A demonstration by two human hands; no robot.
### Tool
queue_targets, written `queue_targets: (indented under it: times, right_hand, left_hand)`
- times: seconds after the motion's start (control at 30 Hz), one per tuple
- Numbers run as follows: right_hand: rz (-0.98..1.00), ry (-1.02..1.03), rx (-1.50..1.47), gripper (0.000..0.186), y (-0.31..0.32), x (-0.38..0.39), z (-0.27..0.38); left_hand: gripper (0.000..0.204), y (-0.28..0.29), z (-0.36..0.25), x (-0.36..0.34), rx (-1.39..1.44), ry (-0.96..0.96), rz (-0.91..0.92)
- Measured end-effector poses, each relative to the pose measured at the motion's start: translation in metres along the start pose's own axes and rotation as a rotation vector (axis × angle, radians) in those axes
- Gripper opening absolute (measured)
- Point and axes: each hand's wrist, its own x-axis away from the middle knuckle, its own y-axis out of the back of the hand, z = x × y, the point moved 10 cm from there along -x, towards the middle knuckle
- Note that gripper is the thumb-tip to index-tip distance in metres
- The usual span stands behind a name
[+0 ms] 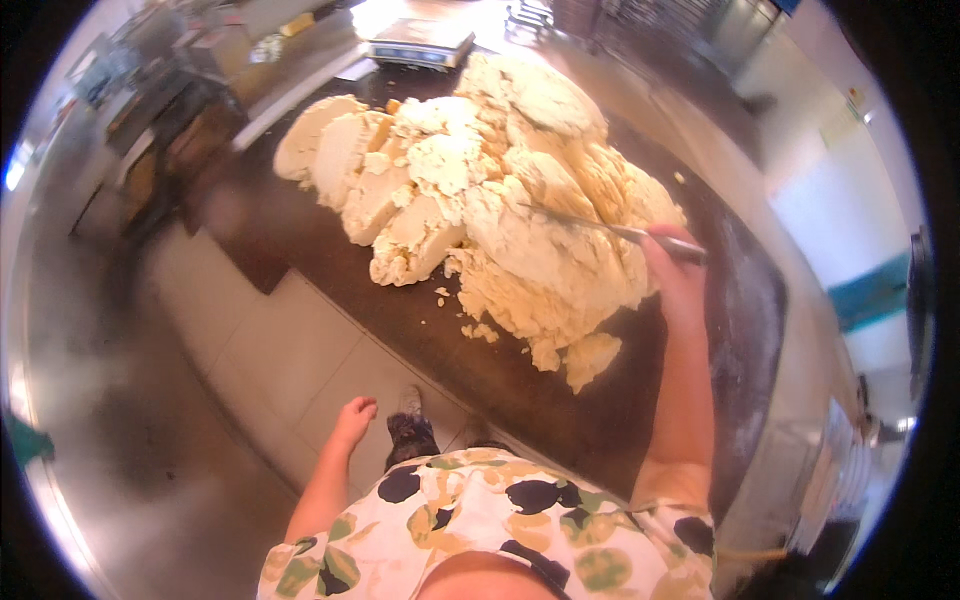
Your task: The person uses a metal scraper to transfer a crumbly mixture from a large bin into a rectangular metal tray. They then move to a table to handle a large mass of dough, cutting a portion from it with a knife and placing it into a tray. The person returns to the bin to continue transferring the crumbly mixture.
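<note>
- Right hand (672,262): clamped on the knife (650,237), fingers round the handle; the butt of the handle pokes out on the right side of the fist.
- Knife: blade points left, lying across the right-hand part of the dough (560,260). Can't tell how deep it sits, or whether it's only on the surface.
- Left hand (352,420): hangs off the near side of the counter (740,340), above the floor (285,360). Fingers bent, nothing visible in it; can't tell if it's fully closed.
- Hands well apart from each other; only the right one is at the dough.
- Dough: big pale-yellow heap, on the counter, ahead of the person. Left part is thick slabs leaning side by side; middle is lumpy and broken; right part is one large folded mass, rough along its near side.
- Loose chunk (592,360) at the near end of the heap, touching or just beside it, can't tell. Crumbs (480,331) scattered on the counter along the near side.
- Counter: dark top, whitish smear toward the right.
- Scale (418,42): beyond the heap at the far end, pale flat top.
- Shoe (411,399) on the tiled floor, right of the left hand. Patterned shirt (480,505) fills the bottom.
</note>
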Motion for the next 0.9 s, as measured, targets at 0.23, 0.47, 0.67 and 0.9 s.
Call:
queue_targets:
  times: [0.23, 0.47, 0.67, 0.9]
  right_hand:
    - [0.369, 0.032, 0.572, 0.015, -0.154, -0.068, -0.010]
    - [0.210, -0.128, 0.641, 0.022, -0.112, -0.063, 0.035]
    - [0.188, -0.067, 0.764, 0.017, -0.083, -0.082, 0.034]
    - [0.297, 0.065, 0.778, 0.019, -0.070, -0.111, -0.035]
  left_hand:
    - [0.021, 0.005, -0.203, -0.092, 0.199, -0.304, 0.232]
    - [0.026, -0.035, -0.426, -0.065, 0.320, -0.605, 0.524]
    - [0.050, -0.110, -0.587, 0.020, 0.274, -1.253, 0.696]
    - [0.020, -0.236, -0.652, 0.036, 0.469, -0.999, 0.851]
